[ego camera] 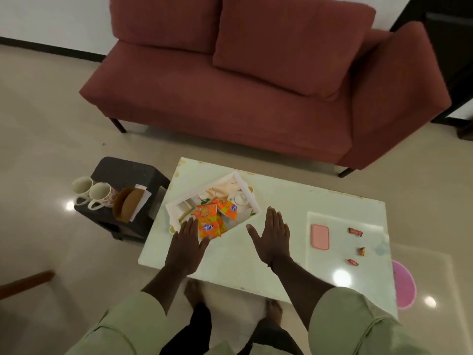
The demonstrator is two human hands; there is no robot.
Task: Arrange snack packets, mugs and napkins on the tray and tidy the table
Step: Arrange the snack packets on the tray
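A white tray [245, 187] lies at an angle on the pale table [230, 257]. Several orange snack packets [213, 217] lie in it, some hanging over its near edge. My left hand [188, 242] is flat and open at the tray's near left corner, beside the packets. My right hand [272, 235] is flat and open just to the right of the tray, holding nothing. Two floral mugs [93, 192] stand on a dark stool [122, 172] left of the table, next to a brown holder with white napkins [131, 204].
On the table's right part lie a pink flat case [320, 237] and three small red sweet wrappers [355, 245]. A red sofa [256, 85] stands behind the table. A pink mat [404, 284] lies on the floor at right. My bare feet are under the table's near edge.
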